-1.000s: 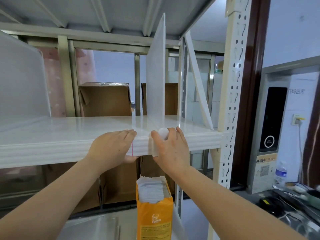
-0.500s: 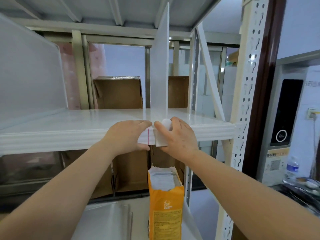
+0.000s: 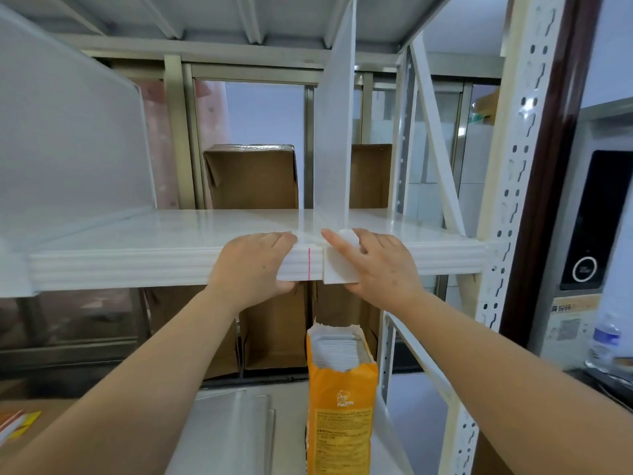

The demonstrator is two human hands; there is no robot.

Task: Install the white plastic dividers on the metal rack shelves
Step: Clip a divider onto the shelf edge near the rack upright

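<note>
Two hands close on the front lip of a white metal shelf at mid-frame, where a white plastic divider stands upright.

We see the left hand wrapped over the lip, fingers on top and thumb beneath, just left of a thin red mark. The right hand grips the divider's front clip, fingers curled over its top and thumb tucked under. The clip sits against the shelf edge just right of the mark. Behind the clip, the divider rises to the top of the frame. On the same shelf, a second divider, translucent, stands at the upper left. Cardboard boxes show behind the rack. At lower centre stands an open orange bag holding white pieces, and a perforated rack post runs down the right.
</note>
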